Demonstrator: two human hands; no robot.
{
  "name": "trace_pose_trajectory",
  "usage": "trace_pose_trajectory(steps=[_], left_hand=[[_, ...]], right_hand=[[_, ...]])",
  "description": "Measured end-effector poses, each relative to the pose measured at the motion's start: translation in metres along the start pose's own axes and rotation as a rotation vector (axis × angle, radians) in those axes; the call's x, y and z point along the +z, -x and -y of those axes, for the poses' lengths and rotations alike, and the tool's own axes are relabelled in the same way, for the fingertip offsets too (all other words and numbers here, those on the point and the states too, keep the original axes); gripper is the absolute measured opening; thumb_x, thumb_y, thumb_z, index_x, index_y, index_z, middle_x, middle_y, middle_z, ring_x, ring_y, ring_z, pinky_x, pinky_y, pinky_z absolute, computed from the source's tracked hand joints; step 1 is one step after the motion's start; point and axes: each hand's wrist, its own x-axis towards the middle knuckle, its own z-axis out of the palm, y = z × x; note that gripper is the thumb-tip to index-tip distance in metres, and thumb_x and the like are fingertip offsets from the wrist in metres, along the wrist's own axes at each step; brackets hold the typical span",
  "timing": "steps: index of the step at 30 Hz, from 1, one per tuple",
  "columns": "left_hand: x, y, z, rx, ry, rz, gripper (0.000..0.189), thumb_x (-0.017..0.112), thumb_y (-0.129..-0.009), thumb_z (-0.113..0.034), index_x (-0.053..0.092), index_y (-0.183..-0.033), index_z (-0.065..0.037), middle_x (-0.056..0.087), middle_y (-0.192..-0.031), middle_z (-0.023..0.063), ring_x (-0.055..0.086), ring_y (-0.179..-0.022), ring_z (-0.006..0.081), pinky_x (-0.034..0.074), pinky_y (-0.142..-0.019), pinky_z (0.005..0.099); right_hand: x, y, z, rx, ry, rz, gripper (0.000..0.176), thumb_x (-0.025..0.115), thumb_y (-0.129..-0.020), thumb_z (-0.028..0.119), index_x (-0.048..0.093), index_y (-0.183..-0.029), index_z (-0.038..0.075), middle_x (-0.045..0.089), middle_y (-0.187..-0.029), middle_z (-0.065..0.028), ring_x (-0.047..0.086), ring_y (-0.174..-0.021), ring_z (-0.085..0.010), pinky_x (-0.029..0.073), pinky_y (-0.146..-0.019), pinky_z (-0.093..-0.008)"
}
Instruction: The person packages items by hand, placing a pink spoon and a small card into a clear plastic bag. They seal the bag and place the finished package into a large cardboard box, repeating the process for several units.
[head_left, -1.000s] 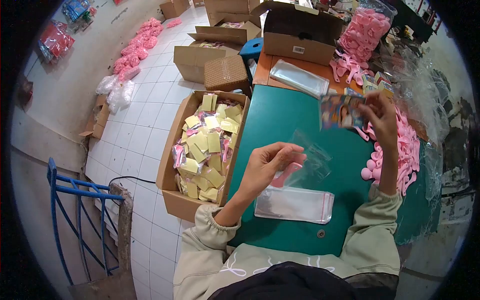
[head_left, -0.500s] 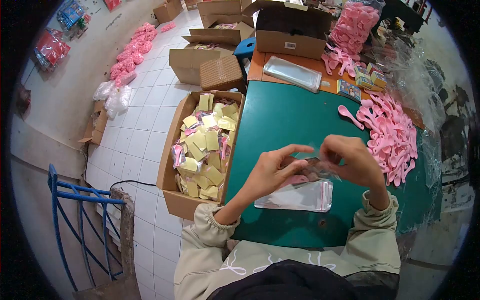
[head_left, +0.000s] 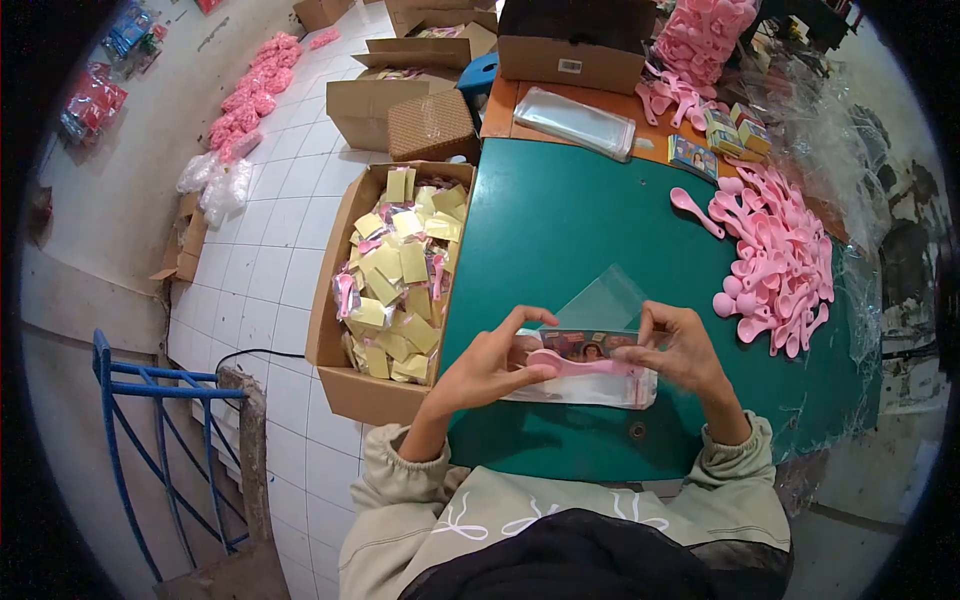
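A pink spoon (head_left: 585, 365) and a dark printed card (head_left: 575, 344) lie together in a clear plastic bag, its loose transparent end (head_left: 608, 297) sticking up beyond them. My left hand (head_left: 492, 366) grips the left end by the spoon's bowl, thumb below and forefinger above. At the right end, my right hand (head_left: 683, 348) pinches the packet's edge near the spoon's handle. Just beneath the packet, a stack of clear bags (head_left: 600, 392) rests on the green tabletop (head_left: 560, 230).
To the left stands a cardboard box (head_left: 372, 402) full of packets with yellow cards. On the right is a heap of pink spoons (head_left: 775, 260). Small printed card stacks (head_left: 693, 155), more clear bags (head_left: 575, 122) and an open carton (head_left: 570, 65) sit at the back.
The packet has turned so the spoon and card now show plainly, and the bag's clear end has spread upward. Both hands have come lower in view, the right one onto the packet's right end.
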Motion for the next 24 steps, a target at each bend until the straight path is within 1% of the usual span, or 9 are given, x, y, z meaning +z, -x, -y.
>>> trace_pose_trajectory(steps=[2, 8, 13, 16, 19, 20, 22, 23, 24], left_hand=[[0.008, 0.01, 0.009, -0.026, 0.26, -0.059, 0.051, 0.064, -0.084, -0.014, 0.034, -0.124, -0.006, 0.064, -0.092, 0.0086, 0.06, -0.085, 0.0107, 0.051, -0.064, 0.0245], [0.019, 0.022, 0.0, -0.142, 0.342, -0.062, 0.051, 0.061, -0.086, -0.009, 0.034, -0.128, -0.007, 0.065, -0.095, 0.012, 0.061, -0.081, 0.0092, 0.051, -0.065, 0.0211], [0.025, 0.024, 0.009, -0.028, 0.498, 0.02, 0.059, 0.06, -0.087, -0.008, 0.028, -0.136, -0.008, 0.064, -0.096, 0.0113, 0.06, -0.085, 0.0105, 0.049, -0.069, 0.0219], [0.03, 0.023, 0.018, 0.049, 0.345, -0.166, 0.056, 0.057, -0.089, -0.009, 0.027, -0.136, -0.007, 0.064, -0.097, 0.0122, 0.061, -0.089, 0.0133, 0.049, -0.072, 0.0236], [0.04, 0.023, 0.026, 0.064, 0.21, -0.348, 0.053, 0.052, -0.091, -0.009, 0.025, -0.137, -0.006, 0.062, -0.103, 0.0149, 0.061, -0.093, 0.0176, 0.05, -0.075, 0.0262], [0.045, 0.024, 0.028, 0.057, 0.186, -0.391, 0.052, 0.05, -0.092, -0.01, 0.023, -0.137, -0.006, 0.061, -0.105, 0.0159, 0.061, -0.095, 0.0192, 0.05, -0.077, 0.0271], [0.058, 0.029, 0.032, -0.046, 0.515, -0.257, 0.055, 0.042, -0.096, -0.011, 0.01, -0.14, -0.007, 0.058, -0.11, 0.0184, 0.061, -0.099, 0.0233, 0.052, -0.079, 0.0305], [0.064, 0.032, 0.032, -0.104, 0.569, -0.227, 0.055, 0.04, -0.096, -0.012, 0.007, -0.14, -0.008, 0.058, -0.11, 0.0185, 0.061, -0.099, 0.0238, 0.052, -0.079, 0.0311], [0.068, 0.036, 0.033, -0.162, 0.622, -0.196, 0.056, 0.039, -0.097, -0.013, 0.004, -0.14, -0.009, 0.059, -0.11, 0.0187, 0.061, -0.1, 0.0242, 0.052, -0.08, 0.0316]], right_hand=[[0.007, 0.005, -0.014, 0.049, -0.19, 0.008, 0.023, 0.074, -0.073, 0.01, 0.054, -0.072, -0.001, 0.057, -0.071, -0.0009, 0.051, -0.066, -0.0063, 0.043, -0.057, -0.0229], [0.013, 0.023, -0.005, 0.178, -0.338, 0.04, 0.015, 0.073, -0.074, 0.007, 0.063, -0.082, -0.001, 0.058, -0.071, -0.0003, 0.051, -0.064, -0.0047, 0.041, -0.055, -0.0206], [0.028, 0.032, -0.024, 0.081, -0.484, -0.042, 0.015, 0.074, -0.072, 0.004, 0.06, -0.077, 0.001, 0.055, -0.065, 0.0009, 0.052, -0.062, -0.0051, 0.041, -0.054, -0.0201], [0.027, 0.032, -0.021, 0.076, -0.33, -0.145, 0.017, 0.074, -0.071, 0.004, 0.058, -0.075, 0.001, 0.055, -0.062, 0.0008, 0.052, -0.059, -0.0057, 0.042, -0.054, -0.0201], [0.031, 0.033, -0.012, -0.074, -0.101, -0.412, 0.021, 0.074, -0.069, 0.003, 0.059, -0.084, 0.0, 0.059, -0.07, -0.0053, 0.058, -0.063, -0.0128, 0.047, -0.059, -0.0245], [0.033, 0.032, -0.004, -0.165, 0.052, -0.382, 0.025, 0.074, -0.068, 0.004, 0.059, -0.088, 0.001, 0.059, -0.077, -0.0083, 0.059, -0.068, -0.016, 0.048, -0.063, -0.0269], [0.038, 0.028, 0.018, -0.345, 0.355, -0.316, 0.035, 0.073, -0.067, 0.005, 0.059, -0.098, 0.002, 0.06, -0.09, -0.0142, 0.06, -0.079, -0.0224, 0.049, -0.069, -0.0318], [0.043, 0.032, 0.025, -0.303, 0.422, -0.147, 0.048, 0.073, -0.066, 0.009, 0.055, -0.11, 0.004, 0.053, -0.109, -0.0167, 0.055, -0.095, -0.0298, 0.047, -0.08, -0.0367], [0.047, 0.036, 0.025, -0.291, 0.448, -0.084, 0.047, 0.073, -0.066, 0.009, 0.055, -0.11, 0.004, 0.052, -0.11, -0.016, 0.055, -0.097, -0.0298, 0.046, -0.081, -0.0369]])
